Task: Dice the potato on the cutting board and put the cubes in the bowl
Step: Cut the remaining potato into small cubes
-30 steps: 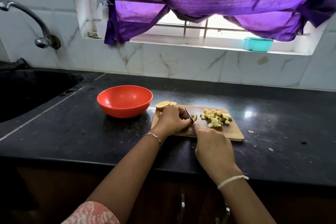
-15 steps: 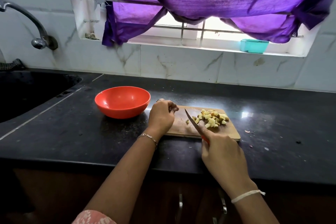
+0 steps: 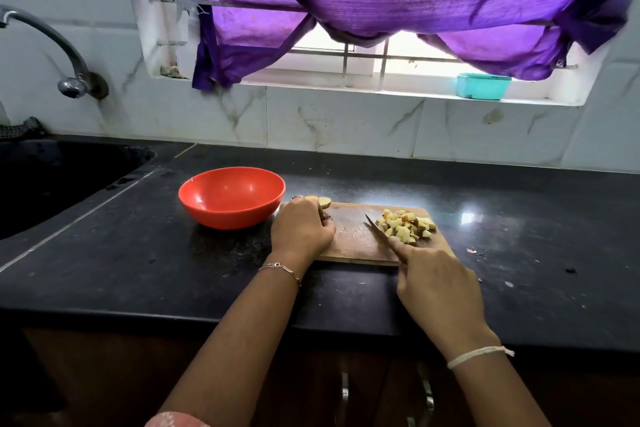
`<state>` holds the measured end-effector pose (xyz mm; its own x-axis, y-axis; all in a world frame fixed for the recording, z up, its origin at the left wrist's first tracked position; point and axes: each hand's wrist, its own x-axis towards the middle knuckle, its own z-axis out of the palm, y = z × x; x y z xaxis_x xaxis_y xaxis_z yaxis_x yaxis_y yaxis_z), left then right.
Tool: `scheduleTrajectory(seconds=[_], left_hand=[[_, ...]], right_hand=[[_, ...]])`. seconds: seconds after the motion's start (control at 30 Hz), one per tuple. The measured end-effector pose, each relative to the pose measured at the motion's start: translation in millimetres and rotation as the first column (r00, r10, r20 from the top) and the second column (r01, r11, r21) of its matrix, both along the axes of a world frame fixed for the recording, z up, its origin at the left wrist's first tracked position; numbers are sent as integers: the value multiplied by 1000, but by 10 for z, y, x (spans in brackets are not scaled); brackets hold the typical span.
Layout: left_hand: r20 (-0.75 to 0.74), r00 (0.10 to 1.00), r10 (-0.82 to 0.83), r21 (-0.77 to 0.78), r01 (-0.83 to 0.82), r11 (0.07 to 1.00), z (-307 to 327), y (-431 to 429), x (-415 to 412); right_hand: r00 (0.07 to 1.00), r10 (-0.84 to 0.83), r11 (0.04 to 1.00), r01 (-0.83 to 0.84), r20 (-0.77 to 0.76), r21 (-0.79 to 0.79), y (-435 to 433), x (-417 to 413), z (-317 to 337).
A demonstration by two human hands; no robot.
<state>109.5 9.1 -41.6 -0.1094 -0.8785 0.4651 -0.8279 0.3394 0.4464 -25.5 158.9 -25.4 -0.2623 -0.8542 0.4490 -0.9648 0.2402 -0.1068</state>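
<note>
The right grip clasps the knife, blade slanting across the cutting board beside the cubes at its right end. The left grip curls round the uncut potato at the board's far-left corner, nearest the bowl.

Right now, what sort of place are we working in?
Most likely a home kitchen: a dark counter with a sink and tap on the left, a curtained window above the tiled wall, and a cutting board with diced potato beside a red bowl.
</note>
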Motion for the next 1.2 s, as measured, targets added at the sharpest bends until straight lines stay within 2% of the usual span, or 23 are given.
scheduleTrajectory(seconds=[0.17,0.37,0.7,1.03,1.1,1.2], left_hand=[[60,997,-48,-30,50,998,16,27,5],[65,962,-264,-7,265,964,7,64,-74],[33,939,-342,37,340,940,44,110,-101],[2,942,-337,112,334,936,75,121,-98],[-14,944,-330,114,329,937,76,129,-101],[-68,942,-328,106,334,937,67,127,-110]], right_hand=[[998,-5,1000,6,66,-20,-2,-49,-22],[980,77,995,-65,182,-71,20,42,-84],[989,73,997,-67,131,-47,64,97,-124],[994,77,996,-73,-75,59,-214,223,-89],[995,82,995,-78,-62,61,-239,223,-88],[996,81,997,-81,45,0,-171,188,-118]])
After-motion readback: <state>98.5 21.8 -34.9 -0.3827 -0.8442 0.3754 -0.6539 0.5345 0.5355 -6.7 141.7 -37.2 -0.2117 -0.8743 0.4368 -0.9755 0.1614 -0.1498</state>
